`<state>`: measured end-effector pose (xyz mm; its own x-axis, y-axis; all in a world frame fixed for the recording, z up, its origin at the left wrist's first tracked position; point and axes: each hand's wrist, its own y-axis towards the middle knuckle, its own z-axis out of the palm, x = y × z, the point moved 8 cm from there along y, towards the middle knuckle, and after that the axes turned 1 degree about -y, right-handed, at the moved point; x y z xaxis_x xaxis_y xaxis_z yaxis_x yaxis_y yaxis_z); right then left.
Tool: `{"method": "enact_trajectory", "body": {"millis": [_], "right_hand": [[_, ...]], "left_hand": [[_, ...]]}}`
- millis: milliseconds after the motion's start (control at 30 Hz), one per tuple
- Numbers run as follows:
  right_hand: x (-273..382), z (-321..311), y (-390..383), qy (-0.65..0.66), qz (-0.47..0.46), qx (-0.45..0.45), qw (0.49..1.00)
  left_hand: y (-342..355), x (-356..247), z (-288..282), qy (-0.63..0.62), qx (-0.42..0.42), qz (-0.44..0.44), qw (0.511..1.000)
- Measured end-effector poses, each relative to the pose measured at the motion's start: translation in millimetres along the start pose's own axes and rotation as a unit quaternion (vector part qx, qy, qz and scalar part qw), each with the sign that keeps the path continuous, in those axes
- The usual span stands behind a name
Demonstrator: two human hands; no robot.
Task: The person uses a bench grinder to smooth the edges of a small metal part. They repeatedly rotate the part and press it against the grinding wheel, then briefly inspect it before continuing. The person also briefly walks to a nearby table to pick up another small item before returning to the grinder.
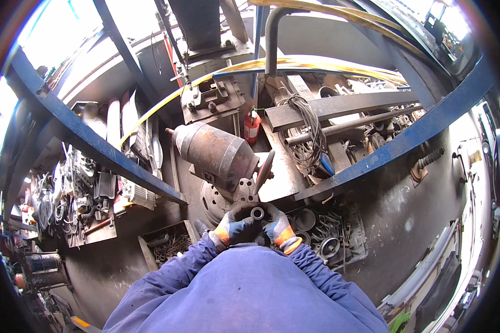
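My left hand [234, 223] and my right hand [275, 223], both in grey work gloves with orange and white cuffs, are close together in front of my body. Between them is a small ring-shaped metal part [257, 209] with a round hole facing up. The fingers of both hands curl in at its sides and appear to grip it; the fingertips are dark and partly hidden. Just beyond the hands stands a round metal disc with holes [245, 190], beside a large rusty metal cylinder [214, 149] lying tilted. A rusty handle-like bar [264, 171] rises next to the disc.
A crate of chain-like metal pieces [172, 244] sits at the left, and a tray of metal rings and parts [330, 247] at the right. Blue steel beams [394, 150] cross both sides. A red fire extinguisher [252, 126] and a coiled cable [311, 133] are farther off.
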<state>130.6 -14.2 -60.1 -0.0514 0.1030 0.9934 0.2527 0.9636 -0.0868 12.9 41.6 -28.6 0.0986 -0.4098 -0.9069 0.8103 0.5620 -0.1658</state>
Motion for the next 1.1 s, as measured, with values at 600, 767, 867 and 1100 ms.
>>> {"method": "enact_trajectory", "body": {"millis": [600,767,867,1100], "right_hand": [[-20,9,39,-0.065,0.038,-0.147,0.986],[2,2,32,-0.099,0.049,-0.161,0.981],[-5,-2,29,-0.088,0.063,-0.174,0.979],[10,0,27,-0.164,0.024,-0.189,0.968]], "left_hand": [[17,-9,-16,-0.010,-0.272,-0.033,0.962],[20,0,-24,0.140,-0.233,0.022,0.962],[29,7,-21,0.156,-0.196,0.075,0.965],[23,17,-23,-0.038,-0.238,-0.014,0.970]]}}
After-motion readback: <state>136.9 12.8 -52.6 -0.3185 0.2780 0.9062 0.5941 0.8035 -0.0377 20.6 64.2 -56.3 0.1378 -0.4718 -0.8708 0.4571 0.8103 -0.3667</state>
